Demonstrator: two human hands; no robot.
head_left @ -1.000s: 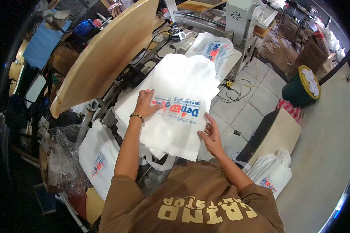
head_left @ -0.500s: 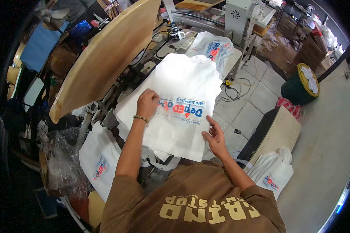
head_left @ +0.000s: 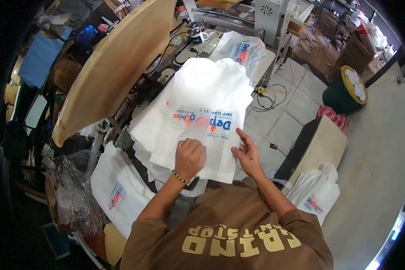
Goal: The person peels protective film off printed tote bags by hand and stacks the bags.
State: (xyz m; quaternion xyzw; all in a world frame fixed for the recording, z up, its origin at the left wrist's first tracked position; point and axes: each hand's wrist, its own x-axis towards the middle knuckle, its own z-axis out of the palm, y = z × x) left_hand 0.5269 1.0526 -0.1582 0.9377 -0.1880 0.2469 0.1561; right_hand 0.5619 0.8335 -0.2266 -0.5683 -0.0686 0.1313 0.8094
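A stack of white bags (head_left: 211,85) lies in front of me. The top one carries a blue and red print (head_left: 220,120), upside down from my side. My left hand (head_left: 190,157) is closed in a pinch over the lower left of the top bag, a beaded bracelet at its wrist. From its fingers a hazy translucent film (head_left: 197,134) runs up over part of the print. My right hand (head_left: 247,155) grips the bag's right edge, thumb and index finger bent at the rim.
A large curved wooden board (head_left: 117,63) stands at the left. Printed bags (head_left: 240,51) lie behind the stack; others (head_left: 117,184) hang lower left, and more (head_left: 315,191) rest at the right. A green bin (head_left: 344,101) and a bench (head_left: 319,148) stand right. Cables lie on the tiled floor.
My left hand has moved down toward my body from the print's left end, drawing the translucent film over the print. My right hand stays at the bag's right edge.
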